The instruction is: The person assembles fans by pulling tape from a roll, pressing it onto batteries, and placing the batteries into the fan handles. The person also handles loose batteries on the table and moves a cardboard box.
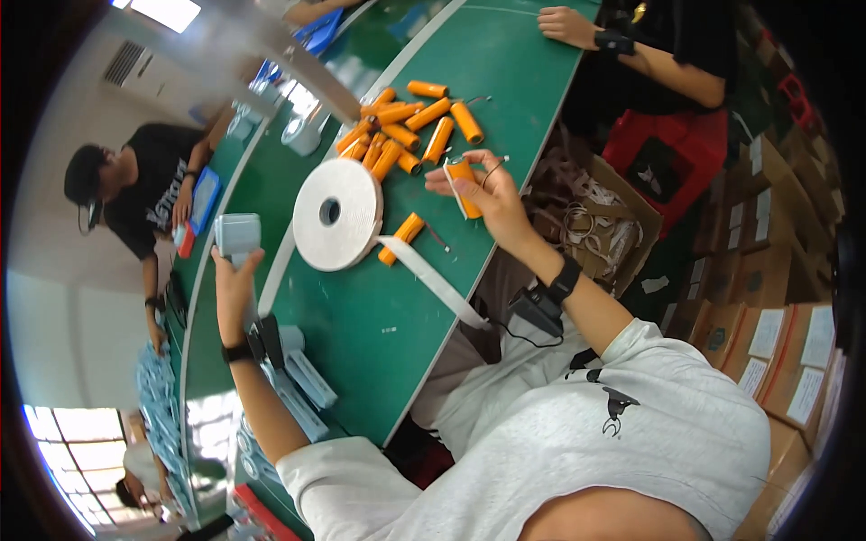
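- Foreground: the wearer's pale shirt, printed with dark figures, fills the lower part of the view; a forearm extends from each sleeve toward the green surface.
- Left hand: grips a pale blue case from its lower end, thumb visible on the near side; the remaining fingers are partly hidden. The case is held up at the left side of the surface.
- Right hand: pinches an orange cell between the thumb and the extended fingers. A white strip lies along the cell's left side; a thin lead with a small connector shows beside the hand.
- Centre: a large white roll with a dark core. Its loose tape runs obliquely to the near edge of the surface.
- Right of the roll: a lone cell, orange, tilted, its lead trailing rightward.
- Beyond: a pile of orange cells, heaped at varied angles.
- Lower left: further blue parts, near the left forearm.
- Right margin: an open carton of pale scraps, a red stool and stacked boxes.
- Far left: a co-worker in dark clothing, at a blue tray.
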Demonstrator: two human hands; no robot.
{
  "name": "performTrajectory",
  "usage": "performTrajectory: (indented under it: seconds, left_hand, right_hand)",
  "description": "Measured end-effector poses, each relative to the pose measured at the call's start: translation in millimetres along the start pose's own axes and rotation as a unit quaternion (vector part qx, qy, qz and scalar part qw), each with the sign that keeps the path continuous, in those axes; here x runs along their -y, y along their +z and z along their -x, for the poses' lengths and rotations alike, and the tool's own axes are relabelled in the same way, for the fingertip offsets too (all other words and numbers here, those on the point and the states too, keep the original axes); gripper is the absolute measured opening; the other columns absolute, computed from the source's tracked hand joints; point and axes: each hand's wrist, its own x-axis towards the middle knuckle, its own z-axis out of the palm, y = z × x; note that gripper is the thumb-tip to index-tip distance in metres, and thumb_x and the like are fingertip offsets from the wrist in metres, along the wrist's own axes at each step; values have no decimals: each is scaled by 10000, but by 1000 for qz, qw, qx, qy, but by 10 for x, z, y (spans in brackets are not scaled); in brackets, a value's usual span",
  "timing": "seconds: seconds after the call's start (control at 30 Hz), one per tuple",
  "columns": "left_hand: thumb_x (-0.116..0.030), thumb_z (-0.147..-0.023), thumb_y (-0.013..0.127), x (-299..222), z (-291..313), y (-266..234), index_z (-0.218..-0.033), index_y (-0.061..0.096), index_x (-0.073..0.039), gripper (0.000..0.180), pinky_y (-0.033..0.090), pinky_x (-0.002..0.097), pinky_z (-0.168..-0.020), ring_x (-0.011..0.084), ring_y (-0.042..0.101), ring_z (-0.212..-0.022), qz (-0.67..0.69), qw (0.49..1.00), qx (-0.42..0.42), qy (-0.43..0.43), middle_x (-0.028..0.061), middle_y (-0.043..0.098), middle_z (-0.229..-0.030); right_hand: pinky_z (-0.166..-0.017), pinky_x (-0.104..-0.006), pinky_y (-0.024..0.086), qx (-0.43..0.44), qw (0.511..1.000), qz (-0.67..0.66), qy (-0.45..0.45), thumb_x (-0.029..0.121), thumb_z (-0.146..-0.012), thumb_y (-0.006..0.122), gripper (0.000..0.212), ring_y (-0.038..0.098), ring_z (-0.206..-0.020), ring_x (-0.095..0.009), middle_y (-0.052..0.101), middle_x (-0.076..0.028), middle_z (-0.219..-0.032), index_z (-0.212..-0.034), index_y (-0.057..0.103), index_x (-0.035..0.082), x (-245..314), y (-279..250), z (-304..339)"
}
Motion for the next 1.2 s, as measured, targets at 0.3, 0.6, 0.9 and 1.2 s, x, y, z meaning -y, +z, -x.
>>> performTrajectory:
  seconds: [0.3, 0.6, 0.9, 1.2]
  left_hand:
    - [-125, -666, 730, -949, 1741, 645, -1322, 252, 51, 831, 383, 357, -872, 346, 465, -1056, -464, 879, -104, 5, 270, 470, -1131]
    - [-165, -605, 759, -1126, 1265, 606, -1112, 532, 3, 580, 386, 393, -845, 340, 432, -1075, -330, 929, 134, -104, 172, 505, -1122]
    - [-101, -626, 718, -869, 1485, 512, -1050, 572, -84, 449, 344, 427, -966, 324, 417, -1125, -101, 960, 163, 205, 89, 499, -1157]
    - [-72, -640, 689, -660, 1580, 729, -1018, 578, -101, 395, 347, 450, -949, 293, 419, -1130, -191, 930, 64, 308, 70, 494, -1136]
  right_hand:
    - [-805, -245, 455, 189, 981, 5, 36, -48, -730, 621, 274, 560, -895, -144, 562, -55, -986, -992, 547, -20, 219, 311, 96]
    - [-733, -239, 475, 245, 922, 296, -51, -94, -659, 631, 322, 562, -844, -127, 576, -45, -927, -957, 590, 21, 560, 694, 311]
    - [-751, -235, 502, 267, 913, 308, 19, -66, -660, 647, 315, 593, -849, -121, 609, -45, -918, -959, 627, 32, 766, 745, 355]
    - [-711, -232, 515, 325, 880, 338, 74, -34, -655, 691, 244, 606, -790, -114, 608, -31, -826, -888, 635, 11, 800, 988, 435]
